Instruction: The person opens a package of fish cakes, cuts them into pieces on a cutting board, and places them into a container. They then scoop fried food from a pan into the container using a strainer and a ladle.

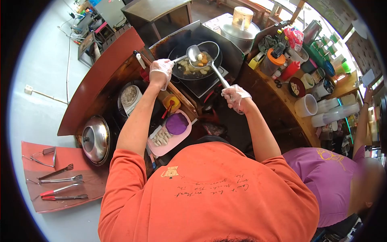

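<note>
My left hand (160, 74), in a clear plastic glove, is closed round the handle of a metal wok spatula (193, 53). The same kind of glove covers my right hand (237, 98), which grips the long handle of a round skimmer (219, 74). Both tool heads meet over a dark wok (174, 72). Orange and pale fried pieces (200, 60) lie in or under the skimmer's ring. More pale yellow pieces (187, 69) sit in the wok, which stands on a stove (200, 89) inside metal side screens.
At my left are a pink tray (160, 151) with pale pieces and a purple lid, a lidded metal pot (96, 139), and hanging tongs (64, 179). Bottles and tubs crowd the wooden counter (296, 121) at right. A person in purple (322, 177) stands close behind my right side.
</note>
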The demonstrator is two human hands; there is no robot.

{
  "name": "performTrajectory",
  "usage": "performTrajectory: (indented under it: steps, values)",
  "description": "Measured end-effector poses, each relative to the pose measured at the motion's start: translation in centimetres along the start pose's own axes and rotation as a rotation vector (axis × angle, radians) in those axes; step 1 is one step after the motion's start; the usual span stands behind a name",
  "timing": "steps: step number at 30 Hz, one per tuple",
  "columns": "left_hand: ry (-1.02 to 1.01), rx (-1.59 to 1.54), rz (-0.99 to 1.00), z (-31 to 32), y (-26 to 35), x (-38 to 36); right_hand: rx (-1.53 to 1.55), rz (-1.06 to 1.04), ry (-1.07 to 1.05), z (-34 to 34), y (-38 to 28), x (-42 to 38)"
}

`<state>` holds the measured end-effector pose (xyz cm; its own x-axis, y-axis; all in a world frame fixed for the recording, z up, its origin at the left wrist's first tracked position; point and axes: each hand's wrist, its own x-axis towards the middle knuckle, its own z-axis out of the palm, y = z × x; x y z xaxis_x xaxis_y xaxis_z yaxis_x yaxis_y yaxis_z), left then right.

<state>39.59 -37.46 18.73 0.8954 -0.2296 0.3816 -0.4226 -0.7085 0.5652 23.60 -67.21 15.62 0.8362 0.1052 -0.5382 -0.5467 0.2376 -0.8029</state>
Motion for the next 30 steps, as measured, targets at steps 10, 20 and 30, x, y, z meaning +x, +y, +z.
performTrajectory:
  steps: [10,20,30]
  values:
    - [-0.031,0.302,0.276,-2.2,1.2,-0.8,0.062,-0.034,0.002,-0.3,0.3,0.3]
    - [-0.208,0.540,0.227,-1.0,-3.3,-3.5,0.046,-0.053,0.019,-1.1,-0.6,-1.1]
    - [-0.108,-1.087,-0.916,1.4,-6.2,-2.9,-0.134,-0.067,0.126,-2.5,-1.4,-1.1]
